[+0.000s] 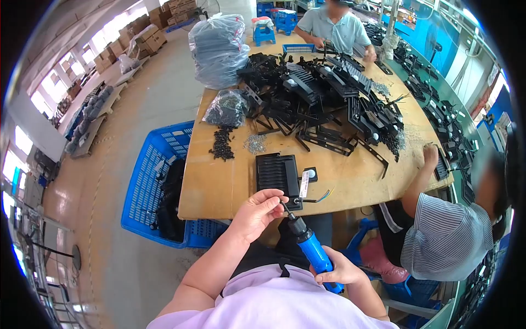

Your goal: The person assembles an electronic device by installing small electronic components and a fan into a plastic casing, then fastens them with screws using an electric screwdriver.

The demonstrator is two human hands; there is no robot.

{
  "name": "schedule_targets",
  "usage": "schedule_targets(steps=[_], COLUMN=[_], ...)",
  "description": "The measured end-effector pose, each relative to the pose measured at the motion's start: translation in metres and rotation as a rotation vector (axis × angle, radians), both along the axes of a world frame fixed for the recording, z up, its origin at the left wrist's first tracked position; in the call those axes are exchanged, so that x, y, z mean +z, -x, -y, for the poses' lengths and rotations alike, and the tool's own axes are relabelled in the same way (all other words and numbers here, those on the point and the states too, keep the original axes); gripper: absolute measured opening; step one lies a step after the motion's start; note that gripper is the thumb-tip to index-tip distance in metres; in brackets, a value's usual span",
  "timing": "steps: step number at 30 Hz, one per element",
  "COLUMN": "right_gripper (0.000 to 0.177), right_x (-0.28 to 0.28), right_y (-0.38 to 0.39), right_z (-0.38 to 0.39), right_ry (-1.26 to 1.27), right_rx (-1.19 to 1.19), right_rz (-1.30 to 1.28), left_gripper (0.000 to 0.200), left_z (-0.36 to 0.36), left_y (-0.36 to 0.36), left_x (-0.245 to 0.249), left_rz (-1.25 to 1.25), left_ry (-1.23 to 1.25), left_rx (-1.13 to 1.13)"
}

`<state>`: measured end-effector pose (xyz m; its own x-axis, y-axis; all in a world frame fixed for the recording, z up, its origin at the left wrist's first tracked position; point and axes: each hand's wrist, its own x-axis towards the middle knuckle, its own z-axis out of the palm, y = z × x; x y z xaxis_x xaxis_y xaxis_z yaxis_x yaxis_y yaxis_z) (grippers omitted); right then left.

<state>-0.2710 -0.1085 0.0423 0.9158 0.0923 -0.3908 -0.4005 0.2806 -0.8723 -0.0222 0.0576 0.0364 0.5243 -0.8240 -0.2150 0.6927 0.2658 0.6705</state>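
Observation:
My right hand (341,267) is wrapped round a blue electric screwdriver (314,251), whose bit points up and to the left. The fingers of my left hand (258,213) are pinched together at the tip of that bit; what they hold there, if anything, is too small to make out. Just beyond the fingers, at the table's front edge, lies a black finned floodlight housing (274,174). A small sensor block (310,174), a white label (304,185) and loose coloured wires (325,195) show at its right side.
Black lamps and brackets (323,93) are heaped on the wooden table (230,186). Dark screws (222,143) and silver screws (255,143) lie in small piles. A blue crate (143,192) stands at the left. Two people (449,236) work at the right and far side.

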Motion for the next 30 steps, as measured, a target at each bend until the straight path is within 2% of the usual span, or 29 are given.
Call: schedule_targets(steps=[9, 24, 27, 30], right_gripper=[0.077, 0.076, 0.079, 0.084], right_x=[-0.007, -0.011, -0.019, -0.020], right_y=[0.006, 0.007, 0.008, 0.008], right_z=[-0.001, -0.008, -0.006, -0.005], right_ry=[-0.067, -0.107, -0.172, -0.412], right_rx=[-0.003, -0.051, -0.032, 0.000], right_rz=[-0.020, -0.031, -0.020, -0.027], left_gripper=[0.020, 0.021, 0.023, 0.024], left_z=[0.006, 0.004, 0.003, 0.003], left_y=[-0.001, -0.005, -0.007, -0.011], left_x=[-0.006, -0.009, -0.012, -0.013], left_rz=[-0.049, 0.102, 0.170, 0.214], left_ry=[-0.003, -0.069, -0.051, -0.030], left_rx=[0.016, -0.038, -0.062, -0.106])
